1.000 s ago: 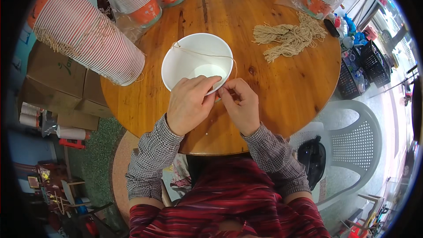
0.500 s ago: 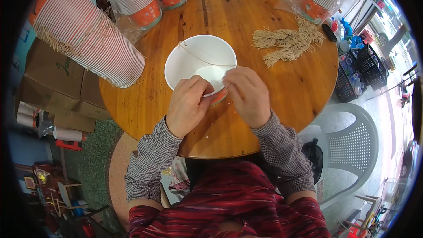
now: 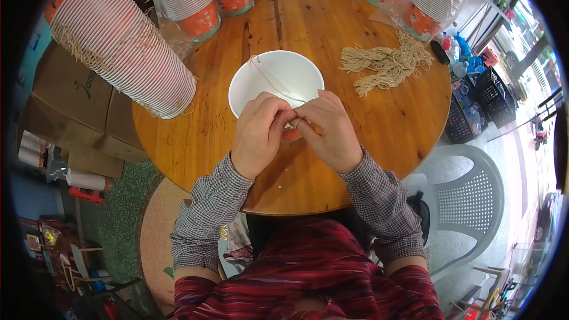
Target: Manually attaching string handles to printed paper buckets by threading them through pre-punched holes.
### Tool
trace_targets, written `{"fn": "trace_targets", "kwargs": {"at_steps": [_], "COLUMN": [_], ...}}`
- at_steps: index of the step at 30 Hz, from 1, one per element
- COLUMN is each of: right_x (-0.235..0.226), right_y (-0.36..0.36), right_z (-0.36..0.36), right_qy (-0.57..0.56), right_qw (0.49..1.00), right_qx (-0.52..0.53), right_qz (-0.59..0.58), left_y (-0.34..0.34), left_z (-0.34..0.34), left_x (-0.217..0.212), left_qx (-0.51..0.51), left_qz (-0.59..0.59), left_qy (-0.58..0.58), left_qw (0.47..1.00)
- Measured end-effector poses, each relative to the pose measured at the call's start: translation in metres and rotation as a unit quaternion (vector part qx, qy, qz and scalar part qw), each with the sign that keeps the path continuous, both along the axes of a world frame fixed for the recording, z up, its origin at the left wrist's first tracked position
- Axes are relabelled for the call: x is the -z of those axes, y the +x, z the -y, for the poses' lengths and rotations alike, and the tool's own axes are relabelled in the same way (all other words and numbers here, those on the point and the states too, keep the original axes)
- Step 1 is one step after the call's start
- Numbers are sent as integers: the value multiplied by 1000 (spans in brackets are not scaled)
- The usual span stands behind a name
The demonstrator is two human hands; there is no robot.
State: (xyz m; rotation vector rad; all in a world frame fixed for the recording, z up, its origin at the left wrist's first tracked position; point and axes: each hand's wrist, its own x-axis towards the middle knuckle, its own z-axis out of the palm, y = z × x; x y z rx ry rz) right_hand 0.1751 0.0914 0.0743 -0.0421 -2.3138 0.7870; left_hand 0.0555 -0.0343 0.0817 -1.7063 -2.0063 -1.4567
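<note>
Seen from the head camera, a white paper bowl [image 3: 275, 86] sits open side up on the round wooden worktop [image 3: 195, 142], and everything else is placed here relative to that bowl. The left hand [image 3: 259, 132] and the right hand [image 3: 329, 130] meet at the bowl's near rim, knuckles almost touching. Their fingers [image 3: 283, 120] are curled inward and pinched together on a thin piece of string [image 3: 274, 80], which runs from the fingers across the bowl's inside to its far rim. A small orange patch of the bowl's outer wall shows just below the fingertips. Both forearms wear checked grey sleeves [image 3: 207, 213] and come in from the side of the bowl nearest the person.

To the right of the bowl and a little beyond it lies a loose bundle of beige string pieces [image 3: 388, 64] on the worktop, well apart from the hands. To the left of the bowl a long stack of striped paper bowls [image 3: 121, 47] lies on its side. Beyond the bowl stand further stacks in clear plastic bags [image 3: 195, 0]. A white plastic chair [image 3: 474, 201] stands off the worktop, to the right of the bowl and nearer the person.
</note>
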Motion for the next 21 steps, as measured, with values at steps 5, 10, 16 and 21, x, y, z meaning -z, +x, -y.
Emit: {"fn": "trace_targets", "kwargs": {"at_steps": [5, 10, 16, 21], "right_x": [9, 20, 22, 15], "right_y": [-3, -5, -3, 2], "right_z": [3, 9, 12, 14], "right_qy": [-96, -103, -127, -108], "right_qw": [991, 983, 978, 980], "right_qx": [57, 57, 57, 58], "right_qz": [-69, -143, -158, -158], "left_y": [17, 15, 10, 8], "left_z": [3, 7, -3, -6], "left_x": [0, -2, 1, -4], "left_qx": [-36, -52, -3, -6], "left_qz": [183, -2, 127, 105], "left_qy": [28, -86, -91, -86], "left_qw": [982, 995, 988, 991]}}
